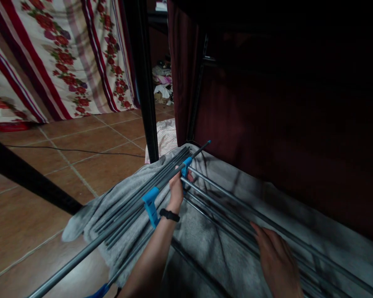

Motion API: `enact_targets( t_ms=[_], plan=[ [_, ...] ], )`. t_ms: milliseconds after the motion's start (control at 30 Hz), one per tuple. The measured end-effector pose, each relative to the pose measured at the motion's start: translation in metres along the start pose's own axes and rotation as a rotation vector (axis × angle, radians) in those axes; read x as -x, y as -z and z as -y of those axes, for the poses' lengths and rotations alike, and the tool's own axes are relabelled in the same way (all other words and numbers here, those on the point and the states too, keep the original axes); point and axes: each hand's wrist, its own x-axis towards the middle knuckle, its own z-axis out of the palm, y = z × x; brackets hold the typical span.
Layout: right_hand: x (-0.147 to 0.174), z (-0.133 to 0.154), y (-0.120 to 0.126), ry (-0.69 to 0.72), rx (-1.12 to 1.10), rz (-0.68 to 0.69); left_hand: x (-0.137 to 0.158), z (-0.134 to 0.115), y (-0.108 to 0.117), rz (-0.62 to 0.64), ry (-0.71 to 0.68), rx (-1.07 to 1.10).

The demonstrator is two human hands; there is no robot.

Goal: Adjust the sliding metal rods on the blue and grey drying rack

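Note:
Grey metal tubes with blue plastic fittings, like parts of a drying rack, lie and cross in front of me. My left hand (pixel 175 191), wearing a black wristband (pixel 169 215), is closed around the far blue bracket (pixel 185 166), where a long tube (pixel 118 224) passes through. Nearer me on that tube sits another blue bracket (pixel 151 203). Several parallel tubes (pixel 224 191) run from the far bracket toward the lower right. Over these rests my right hand (pixel 276 257), its fingers stretched out along them; its thumb is hidden. A bundle of loose thin tubes (pixel 161 176) lies left of the long tube.
A grey blanket (pixel 236 265) lies beneath the tubes. Black metal posts (pixel 144 91) stand ahead and at left. A dark red curtain (pixel 251 136) hangs at right, a floral one (pixel 62 54) at left. A black cable (pixel 81 150) crosses the tiled floor (pixel 27 178).

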Motion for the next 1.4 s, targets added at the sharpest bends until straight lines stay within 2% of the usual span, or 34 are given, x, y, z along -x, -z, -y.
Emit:
enact_targets(
  t_ms=[100, 200, 367, 500, 633, 767, 967, 1233, 1400],
  plan=[
    [-0.002, -0.002, -0.001, 0.016, 0.006, -0.008, -0.002, -0.001, -0.003, 0.054, 0.044, 0.055],
    [-0.007, 0.001, 0.0, 0.022, 0.028, -0.01, 0.0, -0.005, -0.005, 0.044, 0.021, 0.016],
    [-0.034, 0.033, 0.003, 0.045, 0.008, 0.039, 0.006, -0.014, -0.01, -0.033, 0.0, -0.017],
    [-0.084, 0.081, 0.0, 0.003, -0.073, 0.133, 0.007, -0.01, -0.01, -0.049, 0.005, -0.029],
    [-0.15, 0.131, -0.007, 0.02, -0.151, 0.321, 0.004, 0.0, -0.004, -0.032, -0.027, -0.051],
    [-0.197, 0.163, -0.013, 0.038, -0.153, 0.443, 0.0, 0.007, 0.002, -0.035, -0.081, -0.073],
    [-0.211, 0.167, -0.018, 0.106, -0.123, 0.497, -0.006, 0.008, 0.002, -0.06, -0.072, -0.046],
    [-0.213, 0.158, -0.022, 0.103, -0.156, 0.568, -0.01, -0.004, -0.007, -0.122, 0.022, 0.042],
    [-0.213, 0.157, -0.026, 0.097, -0.174, 0.578, -0.009, -0.008, -0.008, -0.065, 0.095, 0.07]
  ],
)
